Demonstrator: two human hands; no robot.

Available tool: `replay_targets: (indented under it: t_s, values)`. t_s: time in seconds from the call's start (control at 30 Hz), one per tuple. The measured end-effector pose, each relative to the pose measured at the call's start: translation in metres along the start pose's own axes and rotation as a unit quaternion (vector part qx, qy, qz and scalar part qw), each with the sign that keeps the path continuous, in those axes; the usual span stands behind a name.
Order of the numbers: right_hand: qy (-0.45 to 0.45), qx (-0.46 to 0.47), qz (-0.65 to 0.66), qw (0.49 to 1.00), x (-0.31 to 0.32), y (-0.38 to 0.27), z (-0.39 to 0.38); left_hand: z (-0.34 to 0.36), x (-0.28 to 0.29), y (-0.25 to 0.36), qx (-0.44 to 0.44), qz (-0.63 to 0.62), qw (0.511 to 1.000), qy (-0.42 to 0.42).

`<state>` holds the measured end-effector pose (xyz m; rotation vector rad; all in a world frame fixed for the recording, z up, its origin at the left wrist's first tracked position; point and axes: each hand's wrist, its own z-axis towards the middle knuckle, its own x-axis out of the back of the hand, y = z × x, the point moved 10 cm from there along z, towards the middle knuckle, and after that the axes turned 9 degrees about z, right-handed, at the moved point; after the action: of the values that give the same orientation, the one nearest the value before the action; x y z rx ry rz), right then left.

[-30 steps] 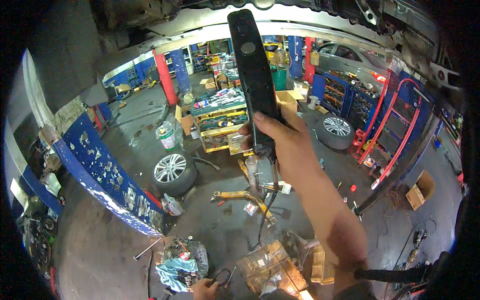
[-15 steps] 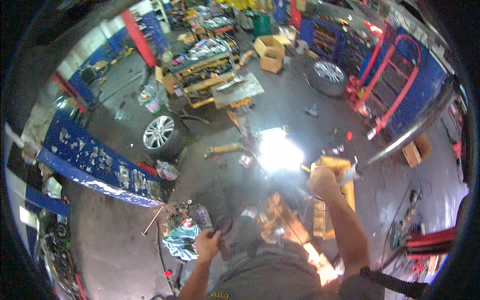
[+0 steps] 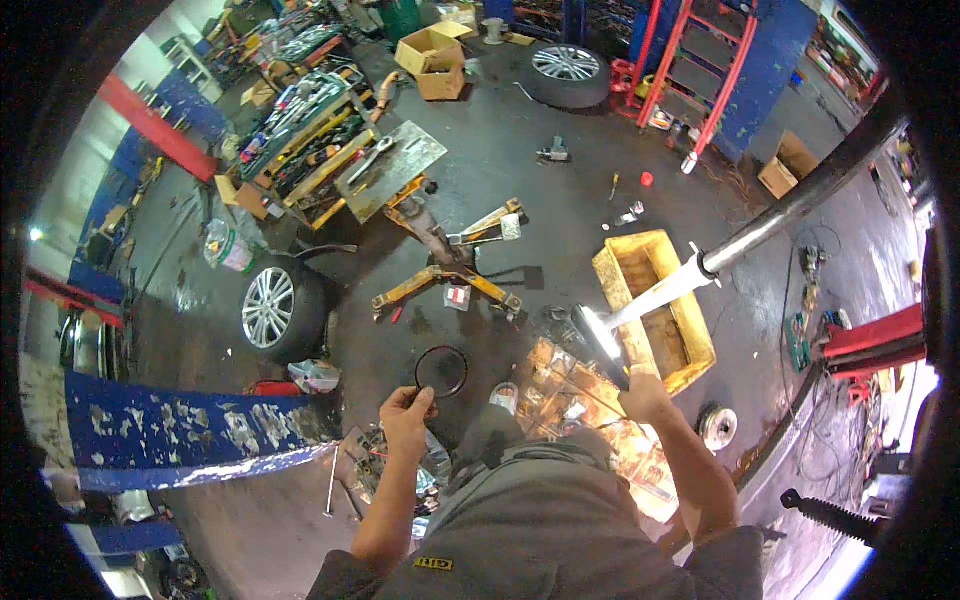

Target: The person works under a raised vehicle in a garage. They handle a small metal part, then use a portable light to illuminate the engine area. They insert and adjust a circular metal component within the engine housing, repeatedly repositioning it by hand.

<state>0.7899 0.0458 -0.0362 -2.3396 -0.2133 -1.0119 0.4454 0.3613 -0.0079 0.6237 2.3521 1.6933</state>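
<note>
In my left hand (image 3: 405,415), thumb and fingers pinch the lower edge of a thin black ring (image 3: 442,372), held out over the floor. My right hand (image 3: 645,398) is closed around the lower end of a lit work light (image 3: 598,333). Its bright strip faces down and left, over oily flattened cardboard (image 3: 570,380). Just beyond that hand stands a worn yellow bin (image 3: 706,345), partly crossed by a shiny metal rod (image 3: 745,238). The grip on the light is partly hidden by my fingers.
A stand with yellow legs (image 3: 435,275) carries a metal tray (image 3: 405,165) ahead. Two wheels (image 3: 268,305) lie left and far. A blue lift post (image 3: 200,420) is at left; a red hand truck (image 3: 700,75) leans far right. A round metal part (image 3: 716,427) sits near the bin.
The work light's glare has turned from facing me to facing down toward the cardboard, and my right hand has lowered. My left hand has raised the ring slightly. The whole view has shifted.
</note>
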Motion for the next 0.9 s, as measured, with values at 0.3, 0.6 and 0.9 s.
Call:
replay_targets:
  t_s: [0.3, 0.6, 0.9]
  values:
    - [-0.071, 0.049, 0.291, 0.953, 0.008, -0.071, -0.026, 0.024, -0.109, 0.023, 0.107, -0.332, 0.916, -0.199]
    - [-0.095, 0.172, 0.330, 0.923, 0.062, -0.172, -0.063, 0.082, -0.134, 0.230, -0.142, -0.396, 0.853, -0.309]
    - [0.014, 0.438, 0.294, 0.849, 0.141, -0.305, -0.104, 0.023, -0.059, 0.464, -0.347, -0.268, 0.864, -0.249]
